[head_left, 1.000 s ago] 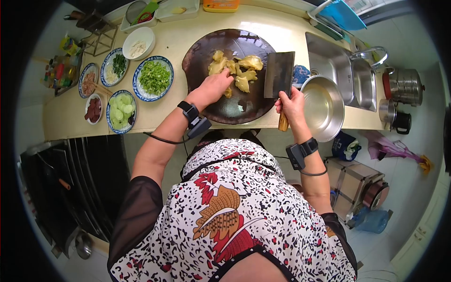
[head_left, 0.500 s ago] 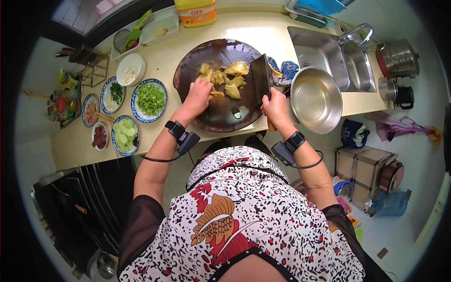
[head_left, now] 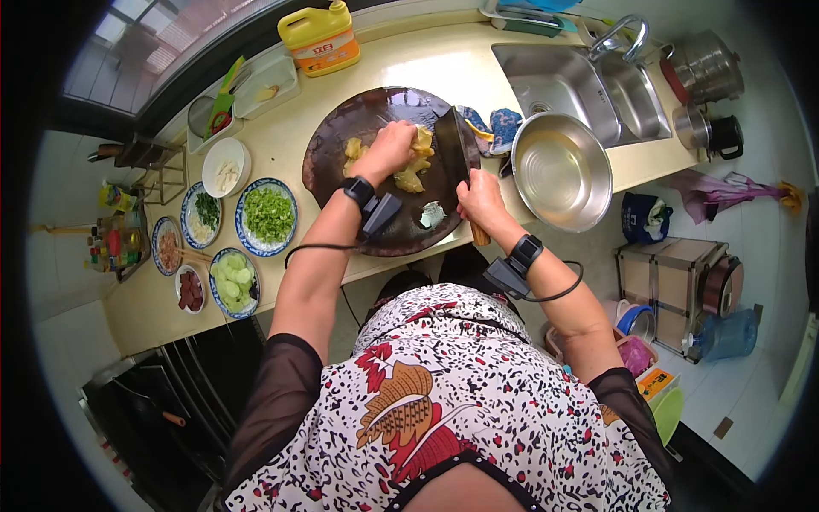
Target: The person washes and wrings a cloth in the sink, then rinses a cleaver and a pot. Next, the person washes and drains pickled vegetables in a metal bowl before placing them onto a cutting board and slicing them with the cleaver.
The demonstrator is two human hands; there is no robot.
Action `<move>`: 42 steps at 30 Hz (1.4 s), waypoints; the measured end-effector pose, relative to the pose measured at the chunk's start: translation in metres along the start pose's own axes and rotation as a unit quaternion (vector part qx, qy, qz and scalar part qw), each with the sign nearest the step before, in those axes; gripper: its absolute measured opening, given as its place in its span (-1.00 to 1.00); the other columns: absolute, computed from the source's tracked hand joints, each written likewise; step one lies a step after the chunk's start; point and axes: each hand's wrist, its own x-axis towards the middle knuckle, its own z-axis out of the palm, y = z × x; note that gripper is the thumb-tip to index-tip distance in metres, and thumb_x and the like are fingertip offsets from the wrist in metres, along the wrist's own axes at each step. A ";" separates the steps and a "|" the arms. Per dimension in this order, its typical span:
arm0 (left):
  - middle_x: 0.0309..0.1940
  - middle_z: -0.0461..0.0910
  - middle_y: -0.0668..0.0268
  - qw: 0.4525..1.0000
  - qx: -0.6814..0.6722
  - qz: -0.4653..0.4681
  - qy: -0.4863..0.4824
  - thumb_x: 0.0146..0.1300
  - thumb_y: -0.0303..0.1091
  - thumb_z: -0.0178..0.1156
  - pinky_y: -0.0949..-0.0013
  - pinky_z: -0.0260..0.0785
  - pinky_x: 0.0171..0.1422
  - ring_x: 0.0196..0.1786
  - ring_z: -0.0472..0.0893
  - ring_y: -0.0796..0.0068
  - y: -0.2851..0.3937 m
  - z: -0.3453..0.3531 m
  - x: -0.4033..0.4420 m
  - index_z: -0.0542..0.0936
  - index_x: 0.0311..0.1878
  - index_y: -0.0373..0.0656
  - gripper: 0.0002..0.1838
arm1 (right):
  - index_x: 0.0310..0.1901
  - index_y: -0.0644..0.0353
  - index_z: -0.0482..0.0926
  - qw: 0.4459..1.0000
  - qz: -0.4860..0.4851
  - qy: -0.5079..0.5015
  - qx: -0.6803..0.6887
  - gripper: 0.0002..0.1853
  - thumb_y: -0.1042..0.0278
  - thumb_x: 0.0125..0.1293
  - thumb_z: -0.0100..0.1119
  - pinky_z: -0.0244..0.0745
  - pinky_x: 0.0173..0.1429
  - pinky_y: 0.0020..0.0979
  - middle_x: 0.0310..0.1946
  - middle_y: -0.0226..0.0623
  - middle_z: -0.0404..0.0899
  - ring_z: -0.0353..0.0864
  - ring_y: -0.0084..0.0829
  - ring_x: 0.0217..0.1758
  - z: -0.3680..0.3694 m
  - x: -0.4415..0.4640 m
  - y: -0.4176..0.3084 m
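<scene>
My left hand [head_left: 391, 151] reaches over the round dark cutting board [head_left: 333, 200], its fingers curled on a yellowish, soft-looking food piece [head_left: 422, 141]; the fingertips are partly hidden. Other yellowish pieces lie to its left and just below it, on the board. My right hand [head_left: 483, 200] is closed around the cleaver [head_left: 450, 141] near where blade and wooden handle meet. The broad dark blade stands on edge at the board's right side, beside the food pieces. A pale shiny patch shows near the board's front.
Left of the board stand plates of chopped greens [head_left: 268, 212] and sliced green vegetable [head_left: 233, 282], plus a white bowl [head_left: 226, 167]. A steel basin [head_left: 597, 200] stands right, before the sink [head_left: 554, 72]. A patterned cloth [head_left: 505, 128] lies behind the cleaver. A yellow jug [head_left: 320, 38] stands at the back.
My left hand has moved right across the board, from the left food pieces to the right ones. My right hand keeps hold of the cleaver. The whole view has shifted slightly.
</scene>
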 end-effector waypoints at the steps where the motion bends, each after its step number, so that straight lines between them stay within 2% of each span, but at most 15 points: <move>1: -0.13 0.47 0.13 0.998 0.026 0.019 0.045 -0.13 -0.48 0.29 0.15 0.30 0.07 -0.02 0.39 0.01 0.002 0.003 -0.007 0.47 -0.34 -0.24 -0.75 | -0.55 0.41 0.38 1.000 0.006 -0.005 0.008 -0.82 0.51 0.17 -0.05 0.48 -0.59 -0.31 -0.75 -0.12 0.50 0.56 -0.33 -0.72 -0.002 0.002 0.000; 4: -0.26 0.43 0.16 0.986 0.057 0.063 0.146 -0.11 -0.56 0.20 0.15 0.23 -0.07 -0.09 0.39 0.06 0.009 0.007 -0.032 0.44 -0.31 -0.19 -0.76 | -0.57 0.42 0.36 0.999 0.018 -0.021 0.031 -0.80 0.52 0.17 -0.07 0.48 -0.60 -0.31 -0.76 -0.12 0.49 0.56 -0.32 -0.73 -0.007 0.005 0.002; 8: -0.33 0.43 0.17 0.993 0.000 0.071 0.090 -0.15 -0.61 0.17 0.17 0.18 -0.08 -0.13 0.43 0.15 0.019 -0.007 -0.059 0.41 -0.32 -0.13 -0.72 | -0.57 0.42 0.34 0.997 0.028 -0.044 0.056 -0.79 0.52 0.18 -0.09 0.47 -0.62 -0.31 -0.77 -0.13 0.47 0.56 -0.33 -0.73 -0.016 0.007 0.003; 9: -0.37 0.45 0.16 0.996 -0.016 0.059 0.071 -0.17 -0.64 0.19 0.17 0.23 -0.11 -0.17 0.46 0.10 0.022 -0.016 -0.062 0.40 -0.28 -0.17 -0.67 | -0.57 0.42 0.34 0.996 0.033 -0.049 0.060 -0.79 0.52 0.19 -0.09 0.47 -0.63 -0.31 -0.77 -0.13 0.47 0.56 -0.33 -0.73 -0.017 0.008 0.004; 12: -0.38 0.44 0.18 0.984 -0.169 -0.017 0.045 -0.15 -0.67 0.18 0.30 0.31 -0.13 -0.25 0.49 0.25 0.029 -0.036 -0.053 0.40 -0.18 -0.21 -0.62 | -0.56 0.41 0.33 0.994 0.029 -0.068 0.075 -0.80 0.53 0.19 -0.10 0.46 -0.64 -0.31 -0.77 -0.13 0.46 0.56 -0.33 -0.73 -0.020 0.009 0.007; 16: -0.34 0.52 0.20 0.981 -0.184 -0.036 0.045 -0.12 -0.63 0.23 0.34 0.38 -0.09 -0.24 0.54 0.32 0.026 -0.040 -0.012 0.43 -0.04 -0.22 -0.53 | -0.56 0.41 0.33 0.992 0.030 -0.085 0.092 -0.80 0.52 0.19 -0.10 0.46 -0.64 -0.30 -0.78 -0.13 0.46 0.55 -0.33 -0.73 -0.024 0.012 0.009; 18: -0.20 0.55 0.18 0.987 -0.152 -0.056 -0.021 -0.12 -0.54 0.32 0.31 0.38 0.00 -0.13 0.55 0.24 0.008 -0.025 0.011 0.58 -0.18 -0.21 -0.67 | -0.56 0.41 0.33 0.992 0.026 -0.091 0.086 -0.79 0.52 0.20 -0.10 0.45 -0.64 -0.30 -0.77 -0.12 0.46 0.55 -0.33 -0.73 -0.027 0.014 0.012; 20: -0.04 0.48 0.16 0.995 -0.095 -0.032 -0.005 -0.12 -0.48 0.36 0.31 0.35 0.08 -0.02 0.50 0.23 0.000 -0.013 0.024 0.62 -0.25 -0.17 -0.72 | -0.56 0.42 0.33 0.991 0.019 -0.102 0.082 -0.79 0.52 0.20 -0.10 0.45 -0.65 -0.30 -0.77 -0.12 0.46 0.55 -0.32 -0.73 -0.032 0.016 0.013; 23: 0.05 0.41 0.18 0.999 0.010 -0.034 0.002 -0.13 -0.36 0.43 0.29 0.33 0.12 0.03 0.46 0.27 -0.013 -0.006 0.031 0.60 -0.16 -0.17 -0.61 | -0.57 0.43 0.32 0.990 0.012 -0.114 0.083 -0.78 0.52 0.21 -0.10 0.45 -0.65 -0.29 -0.76 -0.11 0.46 0.55 -0.32 -0.73 -0.036 0.020 0.017; 26: -0.03 0.45 0.18 0.979 -0.130 -0.151 -0.039 -0.16 -0.23 0.49 0.31 0.34 0.10 -0.03 0.47 0.31 -0.015 -0.010 0.028 0.53 -0.05 -0.19 -0.44 | -0.57 0.44 0.33 0.989 0.017 -0.122 0.087 -0.78 0.53 0.21 -0.10 0.45 -0.64 -0.29 -0.76 -0.10 0.46 0.56 -0.31 -0.72 -0.038 0.021 0.019; 30: -0.19 0.48 0.11 0.974 -0.131 -0.166 -0.085 -0.21 -0.15 0.50 0.25 0.33 0.06 -0.01 0.47 0.19 -0.011 -0.016 0.013 0.47 -0.05 -0.20 -0.36 | -0.56 0.45 0.34 0.988 -0.002 -0.123 0.096 -0.78 0.53 0.20 -0.10 0.46 -0.62 -0.29 -0.76 -0.09 0.46 0.56 -0.30 -0.72 -0.040 0.023 0.021; 34: -0.12 0.36 0.04 0.999 0.009 0.013 0.046 0.01 -0.33 0.28 0.16 0.28 0.08 -0.03 0.40 0.05 0.016 -0.001 -0.013 0.36 0.01 -0.29 -0.50 | -0.55 0.47 0.35 0.987 -0.003 -0.129 0.093 -0.78 0.53 0.21 -0.10 0.45 -0.62 -0.28 -0.76 -0.09 0.45 0.56 -0.29 -0.72 -0.042 0.027 0.022; 35: -0.13 0.37 0.05 0.997 0.029 0.025 0.064 0.03 -0.43 0.21 0.16 0.29 0.06 -0.04 0.40 0.04 0.024 0.003 -0.019 0.35 0.01 -0.28 -0.55 | -0.55 0.46 0.35 0.988 -0.006 -0.124 0.095 -0.78 0.53 0.21 -0.09 0.45 -0.62 -0.28 -0.77 -0.08 0.45 0.56 -0.29 -0.73 -0.041 0.027 0.022; 40: -0.19 0.39 0.07 0.992 0.094 -0.013 0.083 -0.03 -0.48 0.24 0.15 0.29 -0.01 -0.07 0.42 0.07 0.039 0.012 -0.050 0.33 0.00 -0.30 -0.52 | -0.55 0.44 0.37 0.989 -0.023 -0.112 0.091 -0.79 0.52 0.21 -0.07 0.47 -0.58 -0.29 -0.76 -0.08 0.46 0.55 -0.32 -0.74 -0.037 0.023 0.020; 42: -0.19 0.39 0.06 0.992 0.089 -0.001 0.089 -0.05 -0.50 0.24 0.16 0.29 -0.01 -0.07 0.42 0.06 0.037 0.014 -0.062 0.33 -0.01 -0.31 -0.52 | -0.56 0.44 0.40 0.989 -0.031 -0.121 0.084 -0.79 0.51 0.19 -0.05 0.49 -0.51 -0.24 -0.72 0.00 0.48 0.57 -0.22 -0.68 -0.034 0.019 0.017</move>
